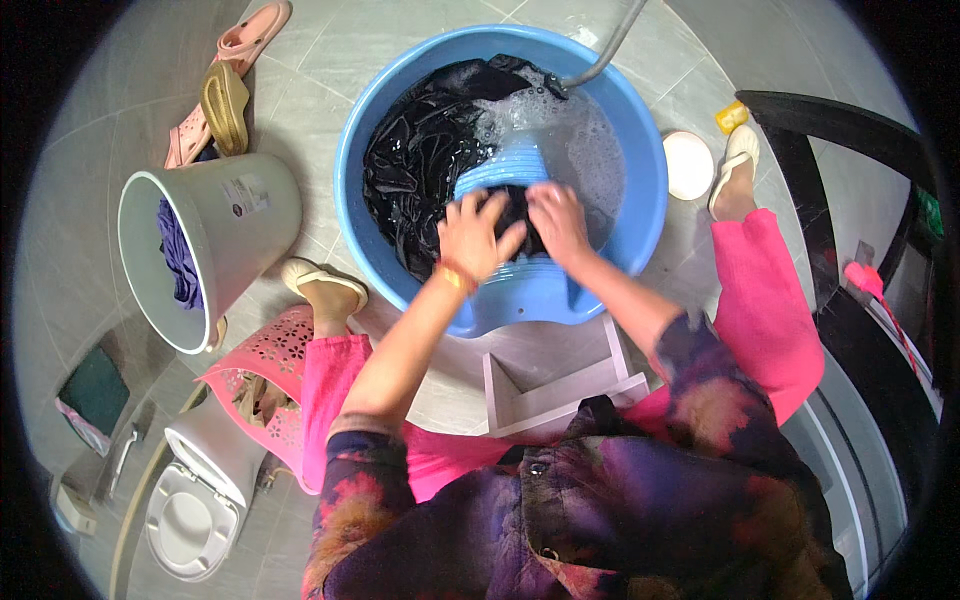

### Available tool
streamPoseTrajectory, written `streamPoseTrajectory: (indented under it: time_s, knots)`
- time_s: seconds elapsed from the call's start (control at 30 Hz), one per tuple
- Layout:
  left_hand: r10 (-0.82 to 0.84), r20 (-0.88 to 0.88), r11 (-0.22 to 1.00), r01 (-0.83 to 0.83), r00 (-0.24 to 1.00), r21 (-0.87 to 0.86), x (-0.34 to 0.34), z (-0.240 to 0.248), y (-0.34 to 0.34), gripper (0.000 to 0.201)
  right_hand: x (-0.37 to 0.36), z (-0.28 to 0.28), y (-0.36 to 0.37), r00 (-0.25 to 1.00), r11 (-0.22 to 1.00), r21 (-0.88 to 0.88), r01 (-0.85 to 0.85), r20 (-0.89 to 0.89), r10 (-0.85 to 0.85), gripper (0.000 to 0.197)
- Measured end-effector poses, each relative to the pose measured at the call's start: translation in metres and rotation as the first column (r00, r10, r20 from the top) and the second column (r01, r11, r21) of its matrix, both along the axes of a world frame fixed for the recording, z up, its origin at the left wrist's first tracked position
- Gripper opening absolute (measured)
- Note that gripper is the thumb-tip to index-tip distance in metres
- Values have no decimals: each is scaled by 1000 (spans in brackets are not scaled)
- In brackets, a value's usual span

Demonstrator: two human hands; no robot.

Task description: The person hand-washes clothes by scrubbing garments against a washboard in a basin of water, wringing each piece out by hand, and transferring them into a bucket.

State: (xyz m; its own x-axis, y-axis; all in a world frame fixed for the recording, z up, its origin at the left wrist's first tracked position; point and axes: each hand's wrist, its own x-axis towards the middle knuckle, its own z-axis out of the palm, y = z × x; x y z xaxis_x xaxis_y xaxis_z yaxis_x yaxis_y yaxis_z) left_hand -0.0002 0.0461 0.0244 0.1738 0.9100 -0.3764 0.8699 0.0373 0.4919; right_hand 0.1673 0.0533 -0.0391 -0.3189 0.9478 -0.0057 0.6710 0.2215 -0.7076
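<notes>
A ridged blue washboard [518, 160] leans in a round blue basin [352, 205] of sudsy water. Black wet cloth [420, 160] fills the basin's left side, and a bunched part of it lies across the washboard. On that part rests my left hand [474, 238], its fingers spread over the cloth and an orange-red band at the wrist. My right hand [560, 222], slightly blurred, has its fingers curled down on the cloth's right edge. The cloth under both palms is hidden.
A grey hose [610, 50] reaches into the basin's far right. At left are a pale bin [255, 215] with purple cloth, a pink perforated basket [285, 345] and loose shoes [225, 105]. A white lid-like disc [689, 165] lies right. A low grey stool [540, 400] stands before me.
</notes>
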Motion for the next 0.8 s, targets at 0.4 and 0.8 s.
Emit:
streamPoseTrajectory:
  time_s: [0.4,0.8]
  knots:
    - [16,-10,977,-14,1000,213,20,-25,-5,26,-20,11,7,912,994,-72,84,407,-48,29]
    - [348,459,930,-363,817,-60,-10,-38,38,32,-3,-10,35,990,982,-151,115,103,-100,25]
